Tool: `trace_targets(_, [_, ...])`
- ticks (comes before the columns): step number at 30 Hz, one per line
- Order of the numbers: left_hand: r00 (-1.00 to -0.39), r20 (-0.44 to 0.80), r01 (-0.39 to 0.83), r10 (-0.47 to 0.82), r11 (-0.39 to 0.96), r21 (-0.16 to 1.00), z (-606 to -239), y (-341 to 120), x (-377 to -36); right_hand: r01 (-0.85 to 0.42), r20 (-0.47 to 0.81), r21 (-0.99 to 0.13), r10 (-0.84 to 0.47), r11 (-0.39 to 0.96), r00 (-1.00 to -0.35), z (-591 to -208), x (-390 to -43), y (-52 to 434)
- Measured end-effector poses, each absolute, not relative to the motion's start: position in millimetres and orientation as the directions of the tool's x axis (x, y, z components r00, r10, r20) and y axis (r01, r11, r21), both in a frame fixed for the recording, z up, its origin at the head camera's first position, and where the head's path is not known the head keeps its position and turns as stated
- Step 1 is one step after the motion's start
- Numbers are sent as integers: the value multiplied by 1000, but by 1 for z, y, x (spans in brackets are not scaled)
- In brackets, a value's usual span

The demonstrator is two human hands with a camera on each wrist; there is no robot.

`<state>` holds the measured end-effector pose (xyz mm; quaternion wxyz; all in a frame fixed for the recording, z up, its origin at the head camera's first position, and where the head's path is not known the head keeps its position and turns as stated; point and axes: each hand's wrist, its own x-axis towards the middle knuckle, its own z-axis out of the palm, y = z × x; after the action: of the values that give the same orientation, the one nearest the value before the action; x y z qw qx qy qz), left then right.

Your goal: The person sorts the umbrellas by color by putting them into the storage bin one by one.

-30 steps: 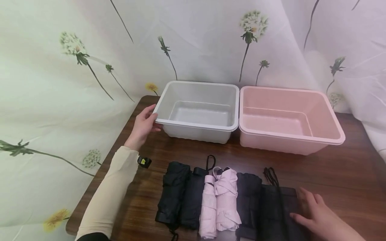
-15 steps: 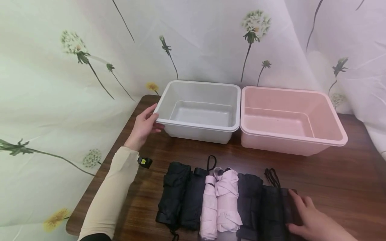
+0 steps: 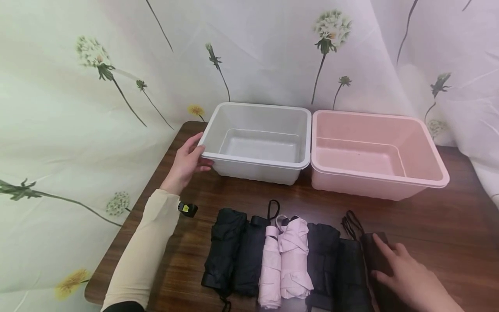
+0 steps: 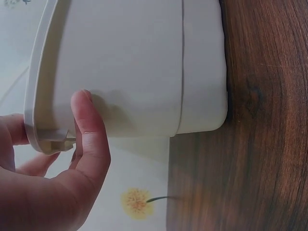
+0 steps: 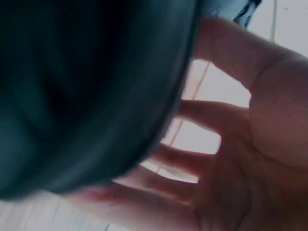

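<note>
From the head view, a dark wooden table stands against a flowered curtain. A white bin and a pink bin sit at 12 o'clock, a row of folded umbrellas at 6. The left hand grips the white bin's corner at 10 o'clock. The right hand, at 5 o'clock, curls round the black umbrella ending the row.

Left wrist: thumb pressed on the bin wall.

Right wrist: curled fingers around blurred dark fabric.
</note>
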<state>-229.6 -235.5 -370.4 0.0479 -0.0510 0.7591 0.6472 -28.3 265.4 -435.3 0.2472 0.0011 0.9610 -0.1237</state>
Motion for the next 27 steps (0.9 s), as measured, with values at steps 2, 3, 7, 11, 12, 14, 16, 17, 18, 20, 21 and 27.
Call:
trace_targets(2, [-990, -139, -140, -21, 160, 977, -370, -235, -229, 50, -401, -228, -47, 972, -915, -435, -30, 271])
trace_targets(3, [-990, -138, -140, -22, 162, 977, -370, -234, -229, 47, -362, -232, -41, 972, -931, -435, -31, 273])
trace_targets(7, [-990, -137, -139, -24, 169, 976, -370, -233, -228, 64, -256, -231, 3, 971, -967, -436, -30, 277])
trace_targets(11, [-991, -136, -136, -11, 180, 974, -367, -232, -226, 131, -352, -174, 63, 976, -934, -438, -29, 278])
trace_targets(12, [-991, -137, -136, -8, 181, 974, -365, -231, -225, 160, -406, -149, 87, 976, -910, -439, -29, 278])
trace_targets(14, [-990, -138, -136, -6, 181, 974, -361, -229, -221, 206, -508, -103, 127, 973, -852, -442, -29, 277])
trace_targets(16, [-991, -137, -136, -9, 183, 974, -357, -228, -218, 234, -569, -85, 146, 968, -809, -444, -30, 276])
trace_targets(17, [-991, -136, -136, -11, 187, 973, -355, -227, -217, 243, -584, -84, 150, 966, -798, -445, -30, 276])
trace_targets(18, [-991, -132, -132, -11, 196, 972, -354, -226, -216, 247, -593, -89, 148, 965, -791, -446, -31, 276])
trace_targets(20, [-992, -124, -123, -12, 223, 967, -355, -226, -216, 243, -594, -112, 132, 963, -794, -446, -31, 278])
trace_targets(21, [-993, -120, -119, -12, 237, 964, -356, -226, -216, 245, -593, -123, 126, 962, -796, -446, -31, 279])
trace_targets(27, [-996, -90, -89, -12, 309, 947, -366, -233, -223, 268, -581, -187, 114, 945, -806, -445, -30, 283])
